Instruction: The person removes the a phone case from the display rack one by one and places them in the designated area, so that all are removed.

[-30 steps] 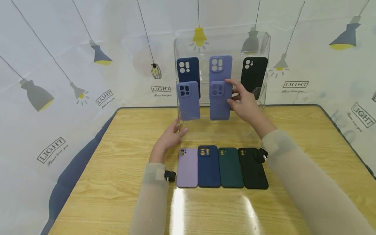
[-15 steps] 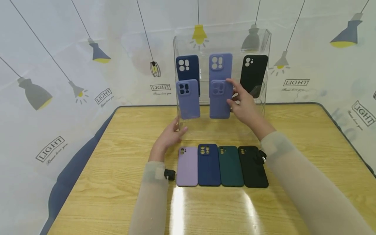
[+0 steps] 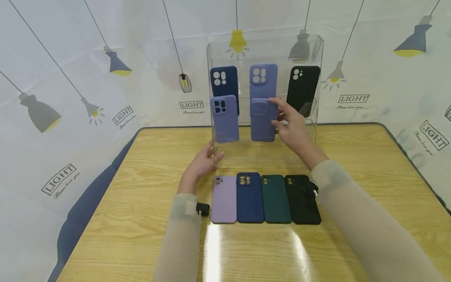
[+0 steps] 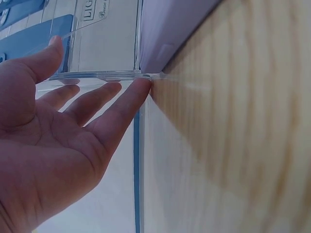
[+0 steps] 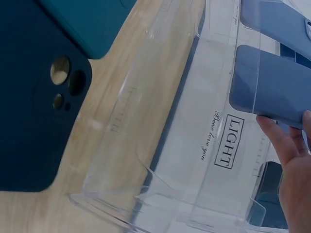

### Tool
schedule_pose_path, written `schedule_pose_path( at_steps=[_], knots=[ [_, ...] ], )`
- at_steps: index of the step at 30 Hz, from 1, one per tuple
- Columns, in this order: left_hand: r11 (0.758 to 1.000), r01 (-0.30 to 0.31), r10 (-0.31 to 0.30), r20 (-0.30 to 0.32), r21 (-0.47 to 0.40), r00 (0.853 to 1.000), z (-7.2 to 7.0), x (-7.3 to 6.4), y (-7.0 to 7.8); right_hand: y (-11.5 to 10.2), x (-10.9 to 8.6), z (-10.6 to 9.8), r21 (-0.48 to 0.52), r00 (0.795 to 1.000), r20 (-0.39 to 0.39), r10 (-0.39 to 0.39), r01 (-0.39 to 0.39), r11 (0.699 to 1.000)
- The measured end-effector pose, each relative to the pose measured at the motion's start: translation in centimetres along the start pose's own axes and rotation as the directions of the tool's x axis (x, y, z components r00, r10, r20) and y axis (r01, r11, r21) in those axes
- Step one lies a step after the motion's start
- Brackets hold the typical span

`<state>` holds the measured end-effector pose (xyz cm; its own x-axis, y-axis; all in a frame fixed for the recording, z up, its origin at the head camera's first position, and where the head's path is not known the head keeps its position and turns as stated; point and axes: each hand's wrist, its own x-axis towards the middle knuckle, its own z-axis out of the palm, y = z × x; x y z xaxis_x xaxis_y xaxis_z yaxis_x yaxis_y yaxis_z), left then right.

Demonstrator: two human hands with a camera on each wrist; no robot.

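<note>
In the head view, my right hand (image 3: pixel 295 127) pinches the right edge of a periwinkle phone case (image 3: pixel 262 128), its fingertip near the top corner and thumb lower down. The case stands in the lower middle slot of a clear acrylic display stand (image 3: pixel 319 55), its top leaning back. In the right wrist view the case (image 5: pixel 279 90) reaches behind the clear front strip. At the stand's lower left side is my left hand (image 3: pixel 203 162); in the left wrist view its straight fingers touch the clear side edge. Another periwinkle phone case (image 3: pixel 225 125) fills the lower left slot.
Above stand a navy case (image 3: pixel 224 82), a periwinkle case (image 3: pixel 263 80) and a black case (image 3: pixel 303 88). Flat before the stand lie a lilac case (image 3: pixel 224 203), a navy case (image 3: pixel 250 203), a green case (image 3: pixel 276 203) and a black case (image 3: pixel 301 209) on the wooden table (image 3: pixel 134 219).
The top of the periwinkle case in my right hand has tipped back, so its camera area looks foreshortened. My right fingertip has shifted slightly down. The left hand stays at the stand.
</note>
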<state>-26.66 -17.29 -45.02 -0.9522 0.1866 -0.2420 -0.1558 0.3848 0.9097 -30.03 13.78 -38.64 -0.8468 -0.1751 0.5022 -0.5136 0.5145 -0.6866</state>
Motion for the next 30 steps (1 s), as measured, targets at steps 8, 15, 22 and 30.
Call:
schedule_pose_path(
  at_steps=[8,15,22,30],
  knots=[
    [1.0,0.003,-0.003,0.004,0.009,1.0,0.1,0.1,0.1,-1.6,0.2,-1.2,0.01,0.985,-0.147,-0.091,0.094,0.996],
    [1.0,0.009,-0.009,-0.001,-0.002,1.0,0.0,0.1,-0.1,-4.0,-0.5,-2.2,0.121,0.981,-0.195,-0.019,0.043,0.992],
    [1.0,0.008,-0.008,-0.004,-0.002,1.0,0.0,0.3,-0.3,-5.4,-2.5,-2.4,0.247,0.985,-0.156,0.075,-0.034,0.968],
    [1.0,0.001,-0.001,-0.002,0.0,1.0,0.1,0.2,-0.2,-5.7,-5.4,-2.7,0.281,0.984,-0.103,0.145,-0.111,0.953]
  ],
)
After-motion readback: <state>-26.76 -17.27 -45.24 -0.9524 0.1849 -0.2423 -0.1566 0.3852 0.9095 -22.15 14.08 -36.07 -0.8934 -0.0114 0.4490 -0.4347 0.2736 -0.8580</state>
